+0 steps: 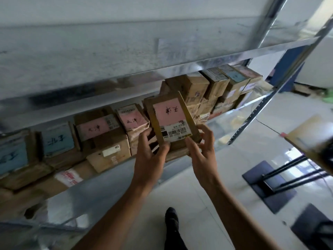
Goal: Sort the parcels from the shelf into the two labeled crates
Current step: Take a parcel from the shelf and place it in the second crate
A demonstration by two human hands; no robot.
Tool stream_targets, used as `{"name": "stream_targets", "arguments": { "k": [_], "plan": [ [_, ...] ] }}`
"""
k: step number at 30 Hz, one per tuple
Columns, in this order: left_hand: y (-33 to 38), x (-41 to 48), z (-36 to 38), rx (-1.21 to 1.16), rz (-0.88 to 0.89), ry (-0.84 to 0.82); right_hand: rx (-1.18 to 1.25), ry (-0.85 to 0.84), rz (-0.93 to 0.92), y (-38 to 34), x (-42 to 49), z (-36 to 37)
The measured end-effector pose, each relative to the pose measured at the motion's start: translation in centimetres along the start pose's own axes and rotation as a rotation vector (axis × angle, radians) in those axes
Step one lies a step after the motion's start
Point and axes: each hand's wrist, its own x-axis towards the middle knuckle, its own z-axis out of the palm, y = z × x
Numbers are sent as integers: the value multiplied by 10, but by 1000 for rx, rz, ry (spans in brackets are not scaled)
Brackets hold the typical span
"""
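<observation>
Both hands are on it now: a flat brown parcel (173,117), held up on edge just above the fingertips and clear of the row behind. The left hand (153,148) pinches the lower left corner, thumb on the front and fingers tucked behind. The right hand (202,147) has its thumb on the bottom edge and its fingers curled round the right side. It looks a light, fingertip grip on both sides.

The pink label (169,110) faces up towards the person with its handwriting upside down, and a barcode sticker (175,131) sits right above the thumbs. Just left of the left hand stands another pink-labelled box (133,118), and further out that way a blue-labelled box (58,139), all on the shelf (232,121).

The smart play, I'd say, is to read that label first, slide the palms further up the sides, then draw it straight back so the neighbours aren't dragged along. No crates in sight from here.
</observation>
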Motion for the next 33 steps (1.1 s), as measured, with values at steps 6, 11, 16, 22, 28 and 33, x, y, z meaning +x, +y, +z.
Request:
{"name": "stream_targets", "arguments": {
  "k": [6,11,16,22,28,33],
  "plan": [
    [7,-24,12,156,11,-150,27,243,8,-18,-52,-47],
    [24,0,36,235,148,-290,-28,222,0,-45,-79,-125],
    [44,7,94,8,-33,-788,-117,151,21,-64,-111,-208],
    [50,-46,199,-180,-192,-974,-185,368,25,-73,-161,-302],
    [56,-140,319,-312,-204,-880,-376,931,52,-64,-221,-360],
    [62,-223,398,-382,-177,-891,2,788,-13,-60,-252,-381]
  ]
}}
